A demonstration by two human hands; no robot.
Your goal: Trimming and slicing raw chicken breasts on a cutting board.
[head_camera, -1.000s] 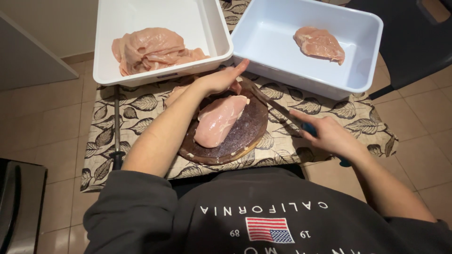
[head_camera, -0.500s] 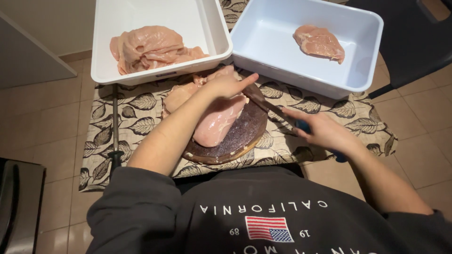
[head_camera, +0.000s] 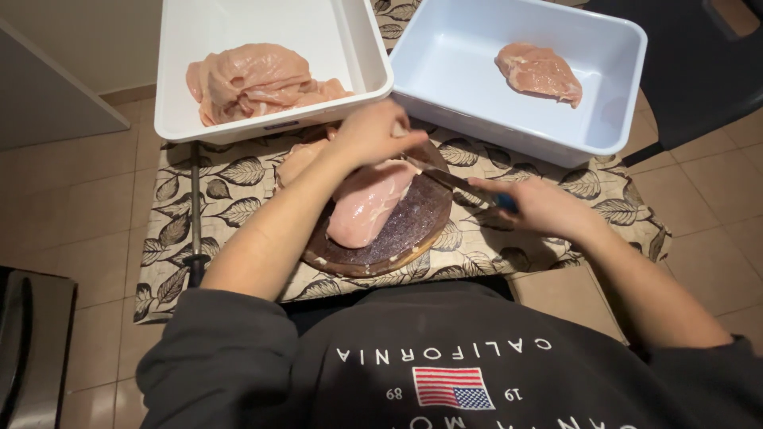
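Observation:
A raw chicken breast lies on a round dark wooden cutting board on a leaf-patterned cloth. My left hand presses down on the far end of the breast, fingers curled over it. My right hand grips a knife with a blue handle; its blade reaches in under my left hand at the top of the meat. A second piece of chicken lies at the board's left edge, partly hidden by my left forearm.
A white bin at the back left holds several raw breasts. A pale blue bin at the back right holds one piece. A long dark rod lies along the cloth's left side. Tiled floor surrounds the cloth.
My left hand went from fingers stretched out beyond the board to curled down on the breast's far end. The knife blade moved in against the meat under that hand.

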